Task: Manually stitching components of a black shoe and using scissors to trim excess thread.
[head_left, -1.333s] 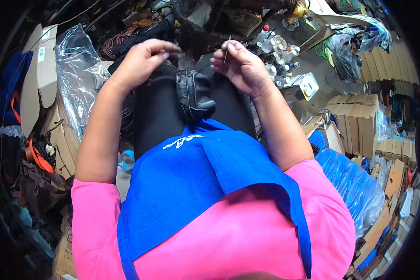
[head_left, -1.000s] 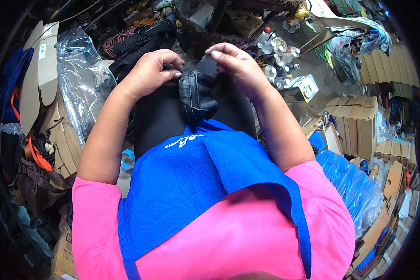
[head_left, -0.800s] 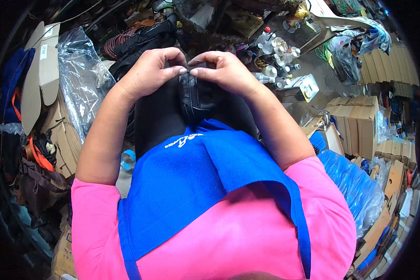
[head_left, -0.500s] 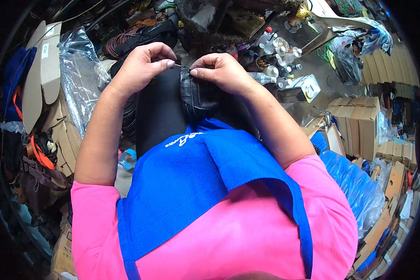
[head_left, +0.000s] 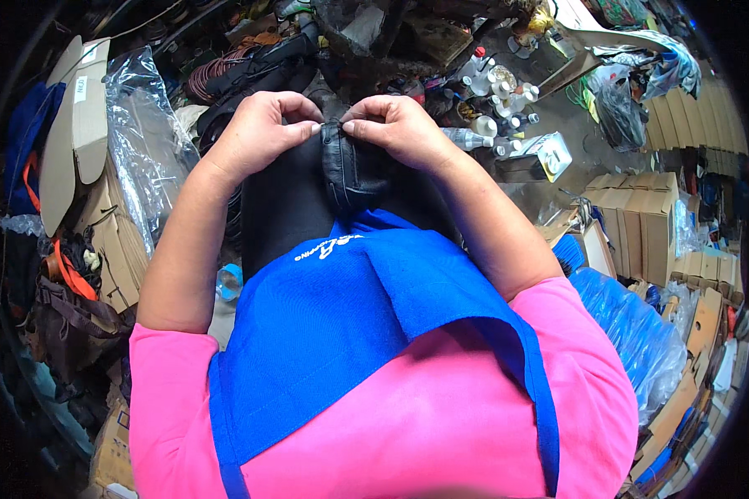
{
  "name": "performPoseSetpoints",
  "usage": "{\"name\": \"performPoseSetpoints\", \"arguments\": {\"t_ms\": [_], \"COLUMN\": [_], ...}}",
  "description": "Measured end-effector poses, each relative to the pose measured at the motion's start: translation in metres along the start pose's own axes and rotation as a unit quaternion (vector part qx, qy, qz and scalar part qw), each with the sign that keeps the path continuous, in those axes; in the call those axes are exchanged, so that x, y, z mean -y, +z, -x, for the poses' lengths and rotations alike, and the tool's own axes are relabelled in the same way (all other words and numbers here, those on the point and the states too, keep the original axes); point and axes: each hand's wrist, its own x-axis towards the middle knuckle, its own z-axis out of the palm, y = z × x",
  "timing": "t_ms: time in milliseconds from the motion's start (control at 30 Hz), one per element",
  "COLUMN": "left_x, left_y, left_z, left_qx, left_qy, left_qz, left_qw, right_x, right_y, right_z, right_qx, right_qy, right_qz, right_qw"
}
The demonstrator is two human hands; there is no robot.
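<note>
A black leather piece [head_left: 339, 170] with stitched seams lies over my lap, between my black-clad thighs. At its far end my right hand [head_left: 401, 131] pinches the edge between thumb and forefinger. My left hand [head_left: 266, 131] is closed in a pinch just left of that same edge, its fingertips at or very near the leather. Half a second ago a thin needle-like piece showed at these left fingertips; now the fingers and leather hide it. The two thumbs are a short gap apart.
My blue apron [head_left: 333, 308] covers my lap. White bottles [head_left: 503, 91] and a white canister [head_left: 549, 156] stand at the far right. Cardboard boxes [head_left: 641, 220] and blue plastic wrap [head_left: 632, 324] lie right; clear plastic sheeting [head_left: 141, 133] and cardboard [head_left: 83, 125] lean left.
My left hand has moved slightly right and nearer the leather, so the thin needle-like piece no longer shows. My right hand stays at the leather's edge, almost unmoved.
</note>
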Motion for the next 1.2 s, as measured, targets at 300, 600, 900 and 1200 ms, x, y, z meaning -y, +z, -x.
{"name": "performPoseSetpoints", "arguments": {"t_ms": [300, 600, 900, 1200], "left_x": [0.010, -0.003, -0.017, -0.017], "left_y": [0.002, 0.002, 0.000, 0.003], "left_z": [-0.001, -0.001, -0.003, -0.003], "left_qx": [0.016, -0.034, -0.018, -0.042], "left_qy": [0.003, 0.051, 0.030, 0.123], "left_qz": [0.126, 0.001, -0.091, -0.195], "left_qw": [0.992, 0.998, 0.995, 0.972], "right_x": [0.005, 0.000, 0.015, 0.012], "right_y": [0.009, 0.010, 0.011, 0.010], "right_z": [0.002, 0.000, 0.005, 0.004], "right_qx": [-0.075, -0.098, -0.137, -0.139], "right_qy": [-0.071, -0.115, -0.162, -0.173], "right_qz": [-0.072, 0.022, 0.144, 0.157], "right_qw": [0.992, 0.988, 0.967, 0.962]}}
